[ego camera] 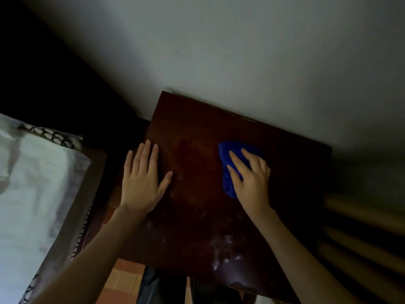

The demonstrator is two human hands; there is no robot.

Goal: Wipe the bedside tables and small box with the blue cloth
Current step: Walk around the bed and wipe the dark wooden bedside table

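Note:
A dark brown wooden bedside table [197, 132] stands against a pale wall, seen from above. My right hand [252, 178] presses a bunched blue cloth [228, 159] onto the right half of its top, fingers spread over the cloth. Flat on the table's left edge lies my left hand [142, 178], fingers apart, holding nothing. Pale dusty smears [225, 249] show on the near part of the tabletop. No small box is in view.
A bed with white bedding [28, 194] and a dark wooden frame [87, 194] lies to the left. Reddish floor tiles [125, 277] show in the gap between bed and table. Dim slatted furniture [361, 233] stands to the right. The wall [241, 51] backs the table.

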